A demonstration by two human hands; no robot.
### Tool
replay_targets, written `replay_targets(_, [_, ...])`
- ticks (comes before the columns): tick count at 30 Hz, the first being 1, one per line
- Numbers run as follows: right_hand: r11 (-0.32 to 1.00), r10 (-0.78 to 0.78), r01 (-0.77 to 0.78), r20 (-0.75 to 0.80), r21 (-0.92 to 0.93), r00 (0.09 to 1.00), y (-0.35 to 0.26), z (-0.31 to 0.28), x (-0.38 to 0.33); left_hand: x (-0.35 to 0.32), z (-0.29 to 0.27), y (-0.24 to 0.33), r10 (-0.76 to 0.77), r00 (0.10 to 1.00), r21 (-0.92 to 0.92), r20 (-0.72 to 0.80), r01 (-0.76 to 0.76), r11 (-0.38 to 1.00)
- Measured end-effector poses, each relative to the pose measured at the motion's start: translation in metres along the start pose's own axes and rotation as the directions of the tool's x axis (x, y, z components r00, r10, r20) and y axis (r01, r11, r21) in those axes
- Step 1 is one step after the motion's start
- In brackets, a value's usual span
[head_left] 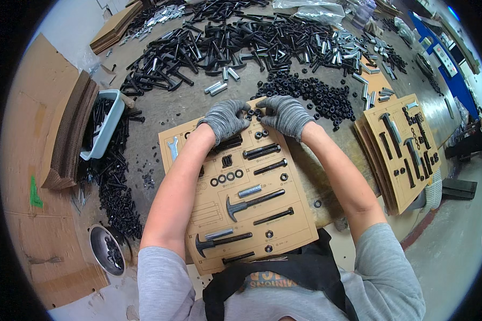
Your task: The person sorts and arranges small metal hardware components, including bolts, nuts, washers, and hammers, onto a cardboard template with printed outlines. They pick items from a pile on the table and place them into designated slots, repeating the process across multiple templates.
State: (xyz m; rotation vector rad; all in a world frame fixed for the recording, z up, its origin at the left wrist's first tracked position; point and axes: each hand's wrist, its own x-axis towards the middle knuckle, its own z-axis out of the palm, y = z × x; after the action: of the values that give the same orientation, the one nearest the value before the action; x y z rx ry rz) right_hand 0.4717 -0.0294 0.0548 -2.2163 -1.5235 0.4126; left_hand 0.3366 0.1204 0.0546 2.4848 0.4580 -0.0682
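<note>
1. The cardboard sheet lies nearest, its near edge at the person's apron.
2. Toward the sheet's near left corner are a black T-headed bolt and a silver sleeve; a second such pair lies farther up.
3. On the bench, a loose washer lies just beside the sheet's right edge. A metal bowl stands at the bench's left side, dark pieces inside.
4. Mid-sheet, four dark rings sit in a row. A wrench lies along the left edge.
5. At the far edge, the gloved left hand and right hand face each other, fingers curled narrow beside small black nuts. Whether either grips one, I cannot tell.
6. Near the bench's right edge leans a stack of filled boards; on the left stands a pale blue bin of black bolts.
7. Beyond the sheet's far right corner spreads a nut pile.
8. Farthest, toward the bench's far edge, is a broad heap of black T-headed bolts.
</note>
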Motion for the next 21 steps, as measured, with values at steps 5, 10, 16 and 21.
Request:
replay_targets(5, [1.000, -0.022, 0.022, 0.006, 0.017, 1.000, 0.0079, -0.0005, 0.0023, 0.0027, -0.0006, 0.0078, 0.008, 1.000, 0.028, 0.002, -0.008, 1.000])
replay_targets(10, [0.996, -0.042, 0.046, -0.054, 0.078, 0.998, 0.0098, 0.0032, 0.0008, -0.0031, 0.0006, 0.0042, 0.004, 0.999, -0.021, -0.044, -0.005, 1.000])
replay_targets(16, [0.997, -0.028, 0.026, -0.029, -0.068, 0.999, 0.0034, 0.0007, -0.0022, 0.0010, 0.0020, 0.0045, 0.023, 0.999, 0.024, -0.032, -0.023, 0.999])
replay_targets(21, [0.998, -0.040, 0.039, -0.033, -0.039, 0.999, 0.0021, -0.0024, -0.0021, -0.0012, 0.0045, 0.0119, -0.031, 0.998, 0.058, -0.058, 0.034, 0.998])
